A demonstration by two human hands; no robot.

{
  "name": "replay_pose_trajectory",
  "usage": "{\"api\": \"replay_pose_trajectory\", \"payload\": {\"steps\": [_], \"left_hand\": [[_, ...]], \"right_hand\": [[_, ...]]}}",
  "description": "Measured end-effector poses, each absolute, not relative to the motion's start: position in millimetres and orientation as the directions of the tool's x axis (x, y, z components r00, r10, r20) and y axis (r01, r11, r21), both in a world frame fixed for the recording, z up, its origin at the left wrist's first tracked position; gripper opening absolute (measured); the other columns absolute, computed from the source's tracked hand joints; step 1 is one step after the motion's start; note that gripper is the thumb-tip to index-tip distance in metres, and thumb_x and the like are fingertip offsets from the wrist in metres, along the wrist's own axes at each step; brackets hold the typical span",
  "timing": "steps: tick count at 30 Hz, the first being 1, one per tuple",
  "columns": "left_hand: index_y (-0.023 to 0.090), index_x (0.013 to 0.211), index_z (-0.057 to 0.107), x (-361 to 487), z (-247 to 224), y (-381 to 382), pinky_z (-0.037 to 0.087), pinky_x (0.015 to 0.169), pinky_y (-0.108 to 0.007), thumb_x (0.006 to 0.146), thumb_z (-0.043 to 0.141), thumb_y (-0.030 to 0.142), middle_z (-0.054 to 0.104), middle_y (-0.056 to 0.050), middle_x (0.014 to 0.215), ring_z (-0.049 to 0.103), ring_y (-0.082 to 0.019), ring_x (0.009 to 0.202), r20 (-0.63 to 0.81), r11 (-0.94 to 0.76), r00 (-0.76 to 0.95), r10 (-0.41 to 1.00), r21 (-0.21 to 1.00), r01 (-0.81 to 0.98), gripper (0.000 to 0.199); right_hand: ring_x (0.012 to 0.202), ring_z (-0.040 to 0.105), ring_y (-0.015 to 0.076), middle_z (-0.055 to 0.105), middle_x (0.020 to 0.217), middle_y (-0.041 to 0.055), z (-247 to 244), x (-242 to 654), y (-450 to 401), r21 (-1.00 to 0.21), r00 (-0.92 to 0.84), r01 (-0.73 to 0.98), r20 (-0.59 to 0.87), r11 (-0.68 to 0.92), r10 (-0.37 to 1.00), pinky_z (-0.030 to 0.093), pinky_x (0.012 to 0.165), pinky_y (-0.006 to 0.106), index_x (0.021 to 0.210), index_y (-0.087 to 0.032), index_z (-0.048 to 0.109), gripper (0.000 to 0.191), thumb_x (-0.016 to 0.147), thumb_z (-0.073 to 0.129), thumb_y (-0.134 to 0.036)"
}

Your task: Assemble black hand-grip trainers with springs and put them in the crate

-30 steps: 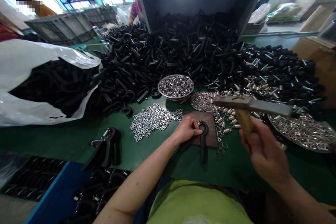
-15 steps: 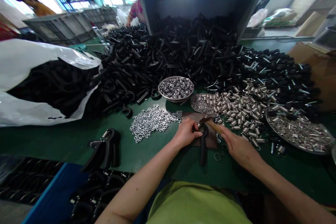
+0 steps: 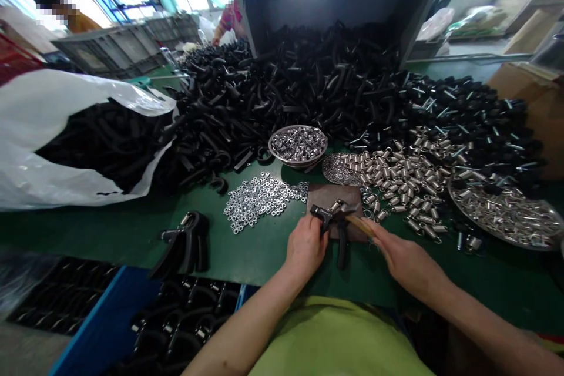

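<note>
My left hand (image 3: 306,248) is closed around one black handle of a spring clamp (image 3: 342,251). A silvery coil spring shows at the clamp's joint, and its other handle points down toward me. Under the clamp lies a brown metal plate (image 3: 318,195). My right hand (image 3: 403,254) grips the wooden handle of a hammer (image 3: 360,224), whose head is at the joint beside the spring. The joint is partly hidden by the hammer. Left of the plate is a spread of small metal nuts (image 3: 255,202); to its right lie loose coil springs (image 3: 400,179).
Behind stand a bowl (image 3: 298,160) of small metal parts, heaped black clamp parts (image 3: 282,85) and a tipped grey crate (image 3: 335,0). A dish (image 3: 489,229) of pins is at right. Assembled clamps (image 3: 189,241) sit left, above a blue crate (image 3: 94,317). Two co-workers are beyond.
The clamp has turned, and its left handle now shows in my left hand, which has shifted lower. The hammer remains in my right hand, close to the joint. The whole view has shifted slightly.
</note>
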State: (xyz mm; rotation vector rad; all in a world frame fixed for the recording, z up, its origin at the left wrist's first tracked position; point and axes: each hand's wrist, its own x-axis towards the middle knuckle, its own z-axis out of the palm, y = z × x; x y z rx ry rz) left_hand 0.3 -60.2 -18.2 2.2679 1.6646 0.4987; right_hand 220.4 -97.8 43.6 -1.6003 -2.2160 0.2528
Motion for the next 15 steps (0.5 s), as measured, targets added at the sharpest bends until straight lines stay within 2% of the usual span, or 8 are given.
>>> {"api": "replay_pose_trajectory", "payload": {"steps": [2, 6, 7, 11, 15], "left_hand": [[0.019, 0.091, 0.05, 1, -18, -59, 0.045, 0.08, -0.032, 0.083, 0.05, 0.022, 0.055, -0.007, 0.097, 0.052, -0.021, 0.09, 0.117, -0.301, 0.278, 0.954, 0.427, 0.853, 0.009], [0.019, 0.09, 0.05, 2, -18, -59, 0.046, 0.08, -0.032, 0.083, 0.049, 0.022, 0.055, -0.008, 0.097, 0.052, -0.02, 0.089, 0.136, -0.313, 0.282, 0.95, 0.433, 0.845, 0.008], [0.019, 0.091, 0.05, 2, -18, -59, 0.046, 0.08, -0.033, 0.083, 0.049, 0.021, 0.055, -0.008, 0.097, 0.052, -0.021, 0.09, 0.136, -0.315, 0.284, 0.949, 0.431, 0.846, 0.008], [0.018, 0.092, 0.05, 2, -18, -59, 0.046, 0.081, -0.034, 0.082, 0.05, 0.02, 0.055, -0.009, 0.097, 0.052, -0.022, 0.091, 0.128, -0.313, 0.286, 0.95, 0.43, 0.847, 0.01], [0.019, 0.089, 0.05, 1, -17, -57, 0.046, 0.079, -0.033, 0.081, 0.05, 0.02, 0.056, -0.008, 0.096, 0.052, -0.021, 0.089, 0.128, -0.317, 0.291, 0.948, 0.44, 0.84, 0.008]], "right_hand": [[0.079, 0.069, 0.0216, 0.069, 0.105, 0.0059, 45, 219, -95, -0.359, -0.278, 0.877, 0.16, 0.319, 0.947, 0.056, 0.064, 0.034, 0.129, -0.025, 0.047, 0.039, 0.091, 0.036, -0.025], [0.085, 0.068, 0.02, 0.068, 0.107, 0.0083, 50, 217, -99, -0.43, -0.196, 0.835, 0.352, 0.344, 0.915, 0.055, 0.068, 0.03, 0.134, -0.021, 0.04, 0.042, 0.092, 0.032, -0.023], [0.081, 0.069, 0.0197, 0.069, 0.105, 0.008, 47, 216, -99, -0.414, -0.214, 0.84, 0.34, 0.35, 0.916, 0.055, 0.066, 0.03, 0.133, -0.021, 0.042, 0.042, 0.092, 0.032, -0.023], [0.073, 0.07, 0.0204, 0.069, 0.106, 0.004, 40, 217, -90, -0.316, -0.323, 0.883, 0.128, 0.347, 0.938, 0.056, 0.06, 0.031, 0.131, -0.027, 0.045, 0.04, 0.092, 0.035, -0.024], [0.09, 0.067, 0.023, 0.063, 0.118, 0.0082, 44, 218, -71, -0.344, -0.167, 0.902, 0.279, 0.26, 0.946, 0.055, 0.07, 0.034, 0.136, -0.023, 0.037, 0.043, 0.094, 0.03, -0.026]]}}
